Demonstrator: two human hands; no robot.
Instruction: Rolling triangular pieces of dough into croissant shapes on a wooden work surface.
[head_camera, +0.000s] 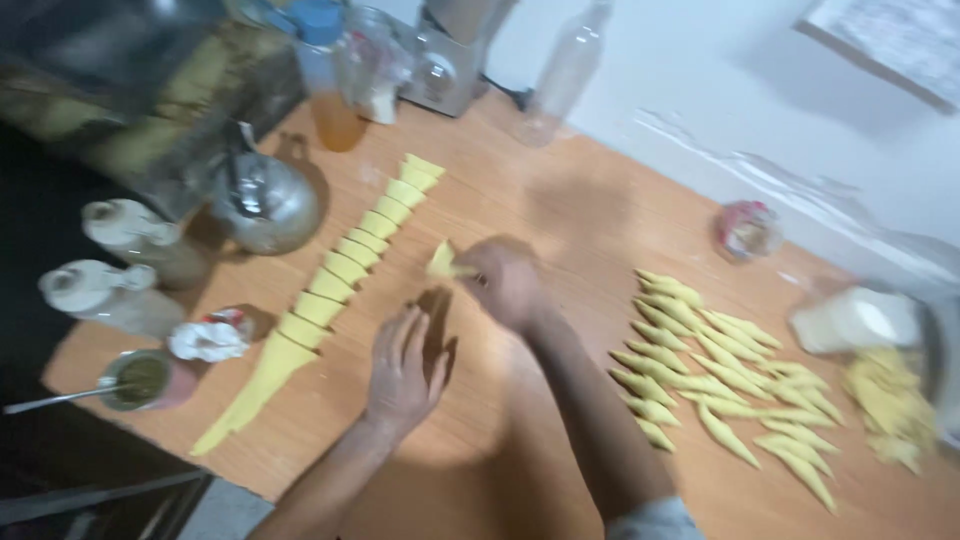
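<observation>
My right hand (505, 280) pinches a small yellow dough piece (440, 260) just above the wooden table (560, 200). My left hand (405, 370) lies flat and open on the table right below it, fingers spread, holding nothing. To the left runs a long yellow dough strip (335, 285), cut into several squares along its far part and uncut at its near end. Several shaped yellow dough cones (720, 375) lie in a pile to the right of my right forearm.
A metal kettle (262, 200), two white jars (110, 265), a small cup with a spoon (140, 378) and a crumpled wrapper (208, 338) line the left edge. Bottles and an appliance (450, 60) stand at the back. A bowl with filling (885, 370) sits far right.
</observation>
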